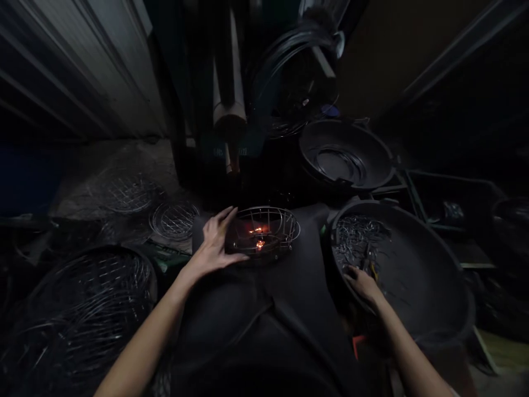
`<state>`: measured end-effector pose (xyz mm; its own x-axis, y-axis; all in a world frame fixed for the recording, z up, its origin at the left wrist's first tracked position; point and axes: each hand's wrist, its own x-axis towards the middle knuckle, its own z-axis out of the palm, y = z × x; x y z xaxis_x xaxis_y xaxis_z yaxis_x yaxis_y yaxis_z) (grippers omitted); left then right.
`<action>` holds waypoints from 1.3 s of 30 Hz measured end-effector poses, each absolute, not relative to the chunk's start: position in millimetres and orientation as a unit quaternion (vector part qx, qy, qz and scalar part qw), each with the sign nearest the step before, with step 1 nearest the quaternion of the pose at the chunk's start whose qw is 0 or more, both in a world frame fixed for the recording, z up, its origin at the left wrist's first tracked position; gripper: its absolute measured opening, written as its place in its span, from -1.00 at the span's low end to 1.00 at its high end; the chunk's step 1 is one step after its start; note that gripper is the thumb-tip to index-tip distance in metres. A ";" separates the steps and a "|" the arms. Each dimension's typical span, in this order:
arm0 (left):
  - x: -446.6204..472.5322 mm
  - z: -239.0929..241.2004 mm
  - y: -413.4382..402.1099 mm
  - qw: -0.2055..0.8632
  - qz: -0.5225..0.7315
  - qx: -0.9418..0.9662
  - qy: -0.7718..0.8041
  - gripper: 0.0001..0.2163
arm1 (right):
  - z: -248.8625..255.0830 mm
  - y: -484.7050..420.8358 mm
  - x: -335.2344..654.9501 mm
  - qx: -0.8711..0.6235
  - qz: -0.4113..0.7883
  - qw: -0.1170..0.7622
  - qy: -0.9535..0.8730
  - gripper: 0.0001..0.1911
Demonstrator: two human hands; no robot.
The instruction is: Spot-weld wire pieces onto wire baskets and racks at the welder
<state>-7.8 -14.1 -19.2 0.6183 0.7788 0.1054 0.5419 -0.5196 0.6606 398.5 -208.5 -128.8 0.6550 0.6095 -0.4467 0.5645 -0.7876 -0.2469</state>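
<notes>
A round wire basket stands in front of me on a dark sheet, with small glowing orange spots inside it. My left hand holds its left side, fingers at the far rim and thumb along the near edge. Over the left part of a wide black pan, my right hand reaches to a heap of small bent wire pieces. Its fingers are curled, and what they hold, if anything, is hidden. Pliers with a yellow handle lie among the pieces beside it.
Stacked wire grids fill a round container at the left. More wire grids lie behind them. A dark machine with a vertical shaft stands ahead. Another black pan holds wire rings, with coiled wire beyond.
</notes>
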 end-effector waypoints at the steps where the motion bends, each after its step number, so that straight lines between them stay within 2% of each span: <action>1: -16.2 -26.1 -17.8 0.311 0.201 0.834 0.409 -0.09 | -126.6 -210.3 401.6 -0.913 0.248 0.052 -0.319 -0.80; 4: -27.7 -41.5 -23.8 0.346 0.230 0.792 0.448 -0.22 | -118.3 -216.8 408.5 -0.927 0.197 0.077 -0.311 -0.69; 8: -19.1 -46.8 -22.1 0.362 0.284 0.757 0.463 -0.29 | -111.9 -217.8 401.2 -0.950 0.119 0.107 -0.270 -0.57; 12: -14.8 -39.6 -18.8 0.354 0.323 0.744 0.466 -0.41 | -109.0 -208.8 388.8 -0.963 0.071 0.144 -0.215 -0.57; 17: -14.4 -14.0 -9.7 0.302 0.350 0.765 0.449 -0.41 | -84.9 -198.7 385.8 -0.954 0.032 0.194 -0.226 -0.56; 25: 6.1 5.8 6.2 0.239 0.323 0.813 0.421 -0.42 | -23.5 -180.2 341.6 -0.877 0.009 0.400 -0.265 -0.60; 29: 13.7 2.5 7.5 0.217 0.300 0.826 0.425 -0.41 | -46.4 -173.3 294.6 -0.831 0.099 0.402 -0.372 -0.52; 33: 16.7 0.1 8.5 0.221 0.285 0.828 0.429 -0.41 | -72.3 -166.5 275.1 -0.822 0.181 0.419 -0.341 -0.49; 35: 17.4 -0.3 9.1 0.227 0.283 0.828 0.428 -0.41 | -62.7 -157.9 269.6 -0.816 0.206 0.437 -0.317 -0.50; 39: 21.0 0.4 8.9 0.227 0.259 0.837 0.425 -0.41 | -10.6 -121.4 243.1 -0.737 0.295 0.508 -0.334 -0.62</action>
<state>21.0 8.9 0.4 0.5056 0.8285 0.2407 0.5935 -0.5365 0.6000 243.1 -121.4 -10.6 0.6030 0.7920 -0.0960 0.1929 -0.2615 -0.9457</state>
